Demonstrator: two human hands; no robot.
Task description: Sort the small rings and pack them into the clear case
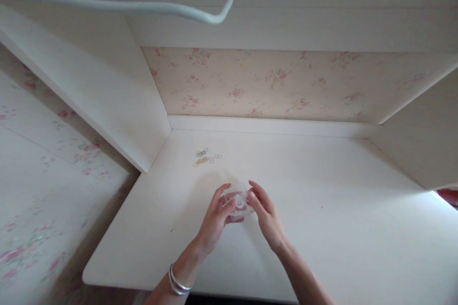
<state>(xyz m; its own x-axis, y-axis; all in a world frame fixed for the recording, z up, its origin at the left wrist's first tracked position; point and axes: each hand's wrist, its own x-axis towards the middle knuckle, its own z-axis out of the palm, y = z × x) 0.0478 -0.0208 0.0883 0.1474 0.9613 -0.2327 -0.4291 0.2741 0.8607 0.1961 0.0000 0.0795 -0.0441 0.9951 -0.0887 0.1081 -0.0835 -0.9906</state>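
Observation:
A small clear plastic container [239, 201] sits between my two hands above the white desk [322, 209]. My left hand [216, 219] grips its left side, thumb and fingers curled on it. My right hand [265, 214] touches its right side with the fingertips. A little pile of small coloured rubber bands [204, 157] lies on the desk further back and to the left, apart from both hands. The container's contents are too faint to tell.
The desk is set in a white alcove with side panels left [118, 105] and right [418, 147] and floral wallpaper [265, 83] behind. A white cable [150, 7] hangs across the top. Silver bangles [177, 282] circle my left wrist.

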